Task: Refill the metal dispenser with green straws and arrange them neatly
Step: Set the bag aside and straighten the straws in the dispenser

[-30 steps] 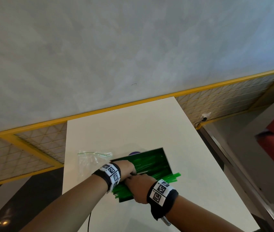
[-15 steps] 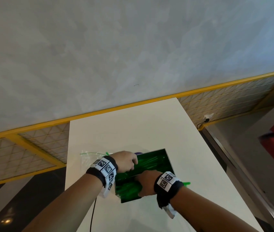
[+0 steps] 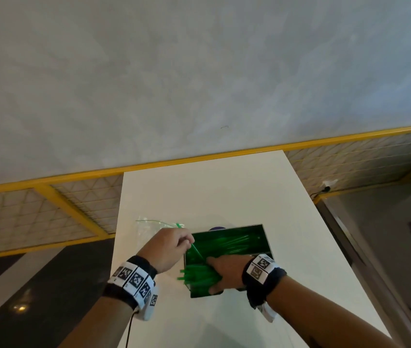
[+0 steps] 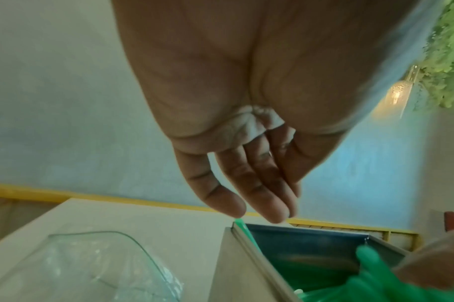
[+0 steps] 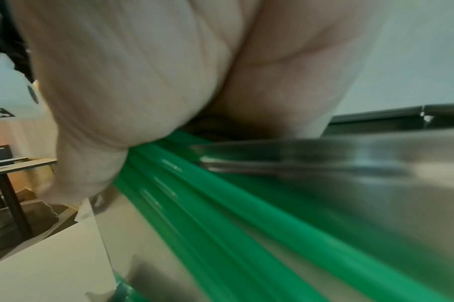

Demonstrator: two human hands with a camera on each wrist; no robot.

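An open metal dispenser (image 3: 266, 238) sits on the white table (image 3: 224, 187) with green straws (image 3: 227, 244) lying inside. My right hand (image 3: 212, 273) reaches in from the right and grips a bundle of straws (image 3: 194, 277) at the near left corner. Their ends poke over the left rim. In the right wrist view my palm (image 5: 132, 81) lies on the bundle (image 5: 220, 200) beside the metal wall (image 5: 349, 167). My left hand (image 3: 189, 243) hovers over the left rim (image 4: 251, 251) and pinches a single straw (image 3: 195, 253), which slants down into the box.
A clear plastic bag (image 3: 149, 227) lies flat on the table left of the dispenser, also seen as the bag (image 4: 91, 265) under my left hand. A small purple object (image 3: 218, 227) peeks out behind the dispenser. The table ends against a grey wall with a yellow rail (image 3: 199, 159).
The bundle that stuck out to the right now lies in the dispenser, its ends past the left rim. My left hand has lifted off the straws and holds a single one.
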